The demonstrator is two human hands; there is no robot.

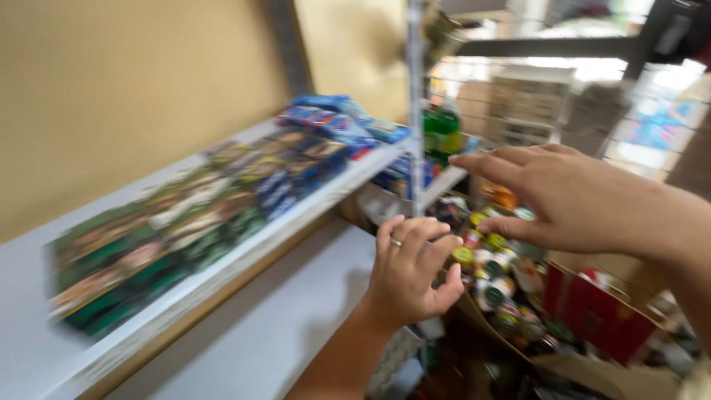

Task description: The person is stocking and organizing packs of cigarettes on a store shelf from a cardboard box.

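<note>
Small jars [492,263] with coloured lids, packed in an open cardboard box [592,370] low right: left hand [411,270] hovers loosely curled, holding nothing, right hand [570,196] spread wide above, likely mid-reach; beyond, far-left shelf [244,255] carries flat packets [185,222].

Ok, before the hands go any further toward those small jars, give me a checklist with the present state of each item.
1. Left hand free of load: ok, fingers curled, nothing visibly held.
2. Right hand free: ok, open, fingers spread above the small jars.
3. Jars touched: cannot tell, motion blur.
4. Cardboard box holding the jars upright: cannot tell.
5. Packets on the white shelf lying flat, away from both hands: ok.
</note>
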